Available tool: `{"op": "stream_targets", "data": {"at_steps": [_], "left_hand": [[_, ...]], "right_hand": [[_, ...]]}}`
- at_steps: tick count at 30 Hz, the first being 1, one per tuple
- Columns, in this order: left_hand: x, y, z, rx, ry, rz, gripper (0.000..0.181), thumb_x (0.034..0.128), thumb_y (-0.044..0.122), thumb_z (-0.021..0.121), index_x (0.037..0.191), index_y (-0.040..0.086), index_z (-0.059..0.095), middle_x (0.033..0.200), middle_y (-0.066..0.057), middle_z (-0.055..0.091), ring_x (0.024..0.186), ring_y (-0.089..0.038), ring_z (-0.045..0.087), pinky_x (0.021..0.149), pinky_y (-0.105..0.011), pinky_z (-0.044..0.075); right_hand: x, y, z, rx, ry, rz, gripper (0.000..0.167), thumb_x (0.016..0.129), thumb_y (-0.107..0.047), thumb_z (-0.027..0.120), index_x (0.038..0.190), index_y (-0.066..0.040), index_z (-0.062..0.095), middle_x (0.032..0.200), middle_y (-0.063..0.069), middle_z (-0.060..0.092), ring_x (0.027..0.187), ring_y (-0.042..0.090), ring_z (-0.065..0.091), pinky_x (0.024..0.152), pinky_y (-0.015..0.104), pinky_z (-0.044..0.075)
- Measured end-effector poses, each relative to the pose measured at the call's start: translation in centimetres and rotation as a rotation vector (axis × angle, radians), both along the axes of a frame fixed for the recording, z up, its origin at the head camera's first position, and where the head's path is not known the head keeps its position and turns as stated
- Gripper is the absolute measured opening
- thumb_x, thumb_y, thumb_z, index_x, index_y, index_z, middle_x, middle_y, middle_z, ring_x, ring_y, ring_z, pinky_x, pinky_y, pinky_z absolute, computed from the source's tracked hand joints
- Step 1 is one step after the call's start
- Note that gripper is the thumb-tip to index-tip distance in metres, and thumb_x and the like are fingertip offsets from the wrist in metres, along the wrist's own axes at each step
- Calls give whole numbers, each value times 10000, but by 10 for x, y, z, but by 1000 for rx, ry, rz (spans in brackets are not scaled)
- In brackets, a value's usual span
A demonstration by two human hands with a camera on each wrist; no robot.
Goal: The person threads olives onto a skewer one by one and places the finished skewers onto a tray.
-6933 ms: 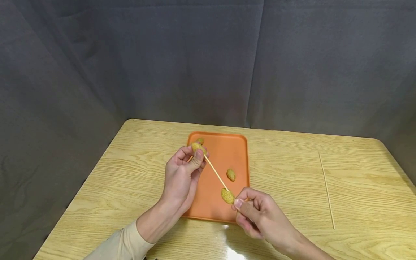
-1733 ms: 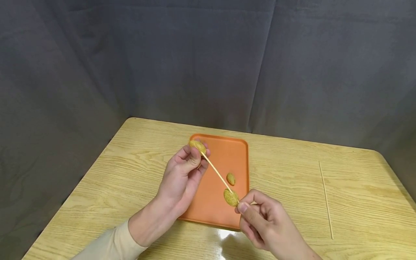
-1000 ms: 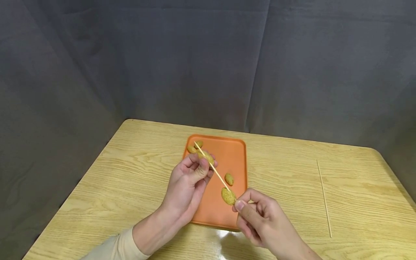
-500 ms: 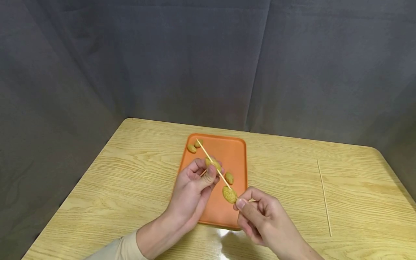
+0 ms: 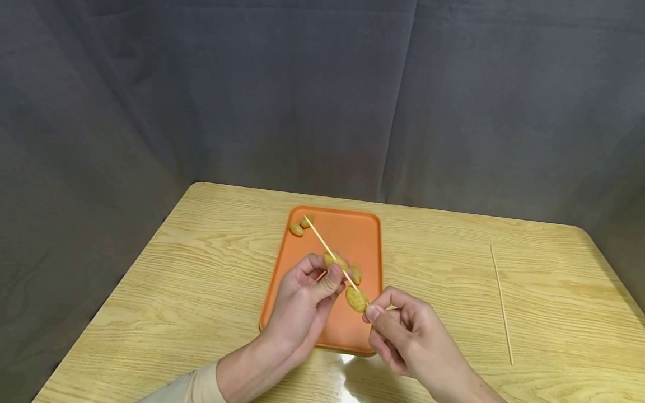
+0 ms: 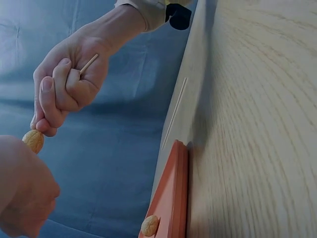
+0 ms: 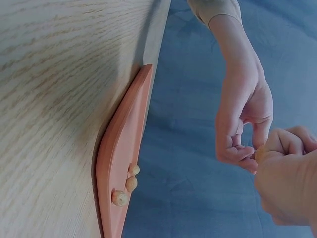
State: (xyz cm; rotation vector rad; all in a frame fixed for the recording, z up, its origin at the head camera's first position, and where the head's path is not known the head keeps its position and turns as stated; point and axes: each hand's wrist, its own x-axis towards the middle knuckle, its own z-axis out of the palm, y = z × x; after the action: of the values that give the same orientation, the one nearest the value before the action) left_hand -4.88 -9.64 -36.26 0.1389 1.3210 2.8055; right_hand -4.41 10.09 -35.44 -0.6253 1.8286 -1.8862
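Note:
My right hand (image 5: 413, 330) pinches the near end of a thin wooden skewer (image 5: 319, 235). An oval yellow-brown piece with a wrinkled surface (image 5: 357, 300) is threaded on it, close to the right fingertips. My left hand (image 5: 304, 302) pinches a second oval piece (image 5: 330, 261) midway along the skewer, whose pointed tip sticks out beyond it. In the left wrist view, the skewer's blunt end (image 6: 89, 64) shows from my curled right hand (image 6: 69, 89). The left fingers partly hide their piece.
Under the hands lies an orange tray (image 5: 353, 224). On it sit two loose oval pieces at the far left, the nearer one (image 5: 296, 229) by the rim, and another (image 5: 355, 274) toward the right side. A bare skewer (image 5: 501, 305) lies on the wooden table (image 5: 438, 252).
The left hand has slid its oval piece along the skewer toward the right hand, so the skewer's tip now sticks out past it. The right hand has stayed nearly in place.

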Motion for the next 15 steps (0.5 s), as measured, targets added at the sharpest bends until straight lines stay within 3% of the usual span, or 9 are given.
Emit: {"op": "stream_targets", "data": {"at_steps": [6, 15], "left_hand": [[0, 2, -2, 19, -32, -4, 194, 984, 124, 693, 1066, 11, 559, 1066, -126, 633, 1035, -254, 609, 931, -290, 495], [-2, 4, -8, -2, -73, 21, 242, 985, 161, 699, 1090, 5, 547, 1086, -138, 643, 1025, -239, 614, 900, -269, 490]], "right_hand": [[-1, 0, 0, 1, -2, -2, 275, 1082, -185, 539, 985, 70, 504, 583, 52, 482, 409, 80, 303, 320, 228, 206], [-5, -2, 1, 35, -80, -35, 320, 1066, -242, 577, 1015, 70, 526, 612, 75, 524, 407, 85, 315, 354, 216, 229]]}}
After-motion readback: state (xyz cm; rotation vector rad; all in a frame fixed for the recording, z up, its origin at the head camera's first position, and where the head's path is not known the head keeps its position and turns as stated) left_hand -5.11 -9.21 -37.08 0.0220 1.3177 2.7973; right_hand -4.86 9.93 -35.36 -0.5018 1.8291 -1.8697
